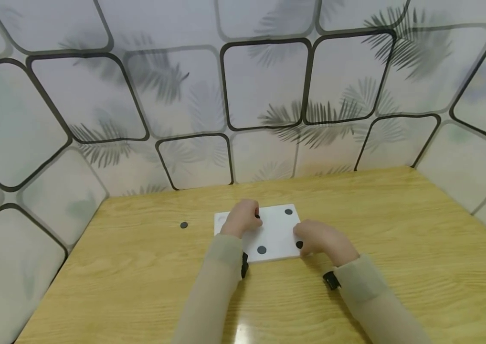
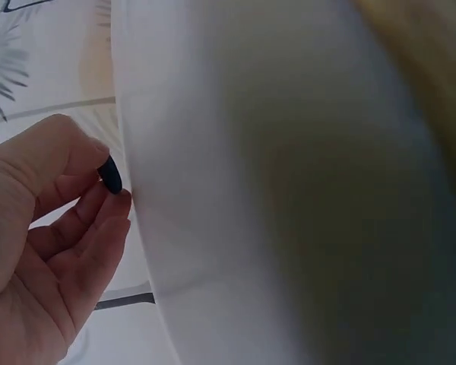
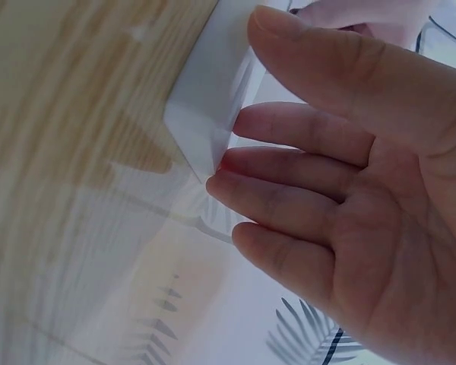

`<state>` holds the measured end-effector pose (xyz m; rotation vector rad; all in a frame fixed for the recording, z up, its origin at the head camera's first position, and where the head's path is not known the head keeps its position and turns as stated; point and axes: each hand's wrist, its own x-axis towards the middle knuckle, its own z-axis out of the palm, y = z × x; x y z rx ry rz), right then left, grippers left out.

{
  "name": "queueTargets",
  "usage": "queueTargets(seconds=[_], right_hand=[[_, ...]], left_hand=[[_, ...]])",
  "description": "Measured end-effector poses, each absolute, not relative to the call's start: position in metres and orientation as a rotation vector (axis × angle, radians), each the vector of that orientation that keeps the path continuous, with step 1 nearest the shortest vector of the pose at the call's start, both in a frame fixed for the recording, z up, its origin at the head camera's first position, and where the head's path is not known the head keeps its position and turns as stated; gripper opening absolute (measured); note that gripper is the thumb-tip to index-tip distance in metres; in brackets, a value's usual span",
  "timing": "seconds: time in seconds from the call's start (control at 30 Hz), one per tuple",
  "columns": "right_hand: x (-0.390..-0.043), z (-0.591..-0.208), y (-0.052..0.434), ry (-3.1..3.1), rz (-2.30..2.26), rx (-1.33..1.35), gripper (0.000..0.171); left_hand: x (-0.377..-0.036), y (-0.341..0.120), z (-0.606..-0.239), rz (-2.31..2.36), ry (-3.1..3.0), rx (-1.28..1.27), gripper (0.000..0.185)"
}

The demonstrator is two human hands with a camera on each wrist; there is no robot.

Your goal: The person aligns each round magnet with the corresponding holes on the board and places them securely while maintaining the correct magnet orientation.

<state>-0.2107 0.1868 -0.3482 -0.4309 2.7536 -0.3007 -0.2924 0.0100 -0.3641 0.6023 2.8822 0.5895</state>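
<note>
A white square board (image 1: 275, 231) lies flat on the wooden table (image 1: 397, 239). Three black discs sit on it: one at the far right corner (image 1: 288, 211), one at the front (image 1: 261, 249), and one by the right edge (image 1: 299, 244). My left hand (image 1: 249, 217) is over the board's far left part. In the left wrist view it (image 2: 106, 163) pinches a small black disc (image 2: 110, 176) between thumb and fingertips, right against the board (image 2: 251, 190). My right hand (image 1: 307, 239) rests at the board's front right corner. Its straight fingers (image 3: 235, 179) touch that corner (image 3: 205, 144).
One loose black disc (image 1: 184, 224) lies on the table left of the board. Patterned white panels (image 1: 264, 86) wall in the table at the back and on both sides.
</note>
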Motion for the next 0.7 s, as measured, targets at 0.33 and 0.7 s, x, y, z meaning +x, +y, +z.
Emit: queueTargets(seconds=[0.33, 0.7], right_hand=[[-0.208, -0.348, 0.185, 2.768, -0.340, -0.433, 0.021], [-0.210, -0.350, 0.184, 2.763, -0.319, -0.388, 0.021]], left_hand=[[-0.298, 0.013, -0.364, 0.542, 2.895, 0.520, 0.011], [-0.304, 0.024, -0.365, 0.362, 2.938, 0.588, 0.006]])
